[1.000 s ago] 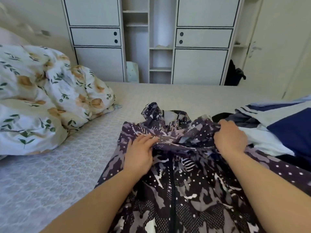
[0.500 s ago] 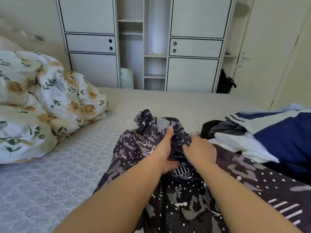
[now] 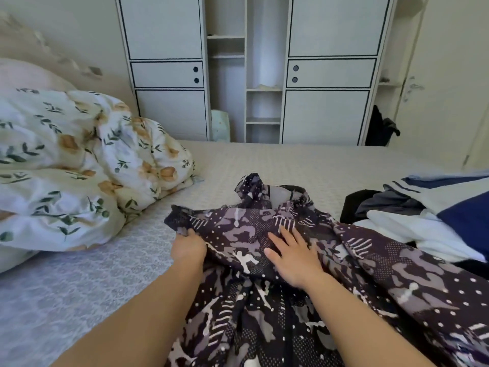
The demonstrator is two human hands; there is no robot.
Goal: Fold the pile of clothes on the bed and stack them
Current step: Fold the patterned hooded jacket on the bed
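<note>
Patterned garment (image 3: pixel 238 234): left hand (image 3: pixel 188 247) pinches edge, right hand (image 3: pixel 293 258) flat.

Two hands show: the left hand (image 3: pixel 188 247) and the right hand (image 3: pixel 292 256). One dark patterned garment (image 3: pixel 264 300) lies spread in front. One pile of clothes (image 3: pixel 423 215) sits at the right; how many pieces it holds cannot be told, though white, navy and black cloth all show in it. One floral duvet (image 3: pixel 79 165) is bunched at the left, with one pinkish pillow (image 3: pixel 23 75) behind it. There is one bed (image 3: pixel 291 160). One wardrobe (image 3: pixel 254 70) stands at the back, with six door or drawer panels, three on each side of the open middle shelves, and four round dark knobs, two on each side. One dark bag (image 3: pixel 381 128) hangs to its right.
</note>
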